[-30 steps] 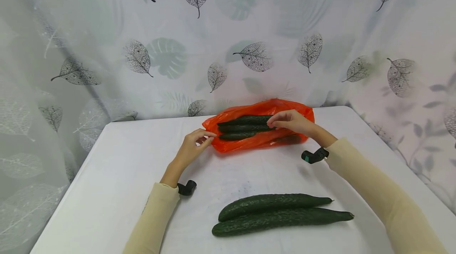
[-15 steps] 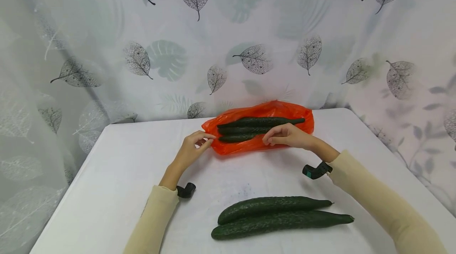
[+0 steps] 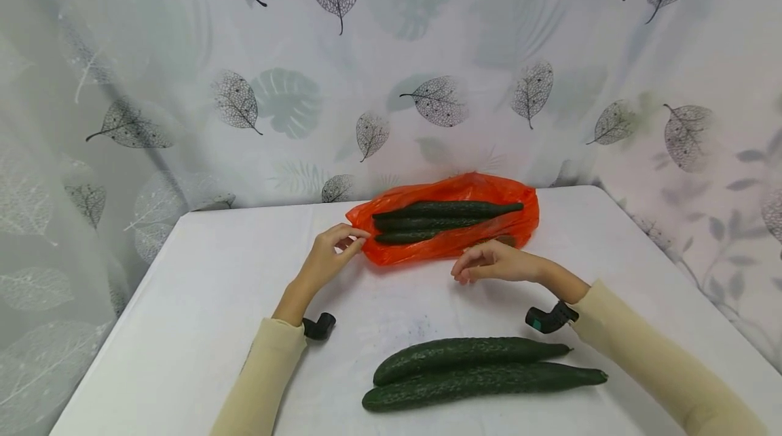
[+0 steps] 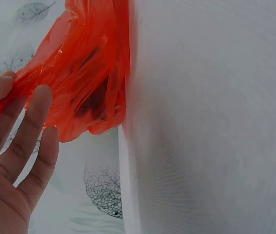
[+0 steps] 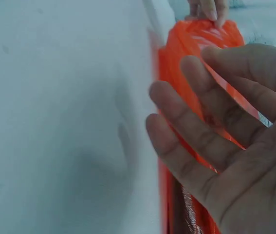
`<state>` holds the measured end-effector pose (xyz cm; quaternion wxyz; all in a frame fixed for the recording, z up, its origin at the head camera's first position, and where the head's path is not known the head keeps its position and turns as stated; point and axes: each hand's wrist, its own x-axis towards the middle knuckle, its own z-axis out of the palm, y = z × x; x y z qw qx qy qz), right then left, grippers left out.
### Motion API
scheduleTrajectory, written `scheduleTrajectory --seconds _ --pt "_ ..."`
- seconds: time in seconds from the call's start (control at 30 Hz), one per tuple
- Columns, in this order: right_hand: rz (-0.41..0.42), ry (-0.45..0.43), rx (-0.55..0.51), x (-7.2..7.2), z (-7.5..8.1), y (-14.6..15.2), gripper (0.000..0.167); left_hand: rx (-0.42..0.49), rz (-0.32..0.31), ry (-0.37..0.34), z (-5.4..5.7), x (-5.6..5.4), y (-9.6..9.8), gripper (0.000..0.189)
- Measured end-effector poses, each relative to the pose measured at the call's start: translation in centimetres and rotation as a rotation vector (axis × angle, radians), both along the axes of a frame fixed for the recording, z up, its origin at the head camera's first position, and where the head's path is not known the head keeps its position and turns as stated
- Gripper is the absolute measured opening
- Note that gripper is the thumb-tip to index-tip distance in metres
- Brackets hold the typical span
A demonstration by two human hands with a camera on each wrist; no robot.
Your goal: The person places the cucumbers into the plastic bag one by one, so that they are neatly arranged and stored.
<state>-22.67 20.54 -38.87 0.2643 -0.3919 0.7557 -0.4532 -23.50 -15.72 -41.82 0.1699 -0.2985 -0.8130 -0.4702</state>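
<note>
Head: we find the red bag (image 3: 442,246) far across the table (image 3: 214,286), long axis left-right, its rearmost cucumber (image 3: 446,209) tapering right. Probably weighty, slippery, firm within; we'd cup it mid-length. Left wrist: left hand (image 4: 11,168) pinches the bag's end. Right wrist: right hand (image 5: 254,151), loosely spread, holds nothing.

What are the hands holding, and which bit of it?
The left hand pinches the orange-red bag by the edge at its left end in the head view. The right hand holds nothing.
</note>
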Motion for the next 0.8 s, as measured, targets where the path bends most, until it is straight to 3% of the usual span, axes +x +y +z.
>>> scheduleTrajectory --seconds 0.27,0.6,0.8 --pt "0.106 -0.054 0.074 2.5 -0.7 0.4 0.023 -0.010 0.000 -0.065 0.8 0.5 0.0 0.015" --pt "0.238 -0.126 0.082 4.9 -1.0 0.7 0.023 0.003 0.000 -0.035 0.5 0.3 0.0 0.014" --pt "0.226 -0.127 0.145 5.8 -0.2 0.6 0.026 0.004 -0.001 -0.039 0.4 0.2 0.2 0.013"
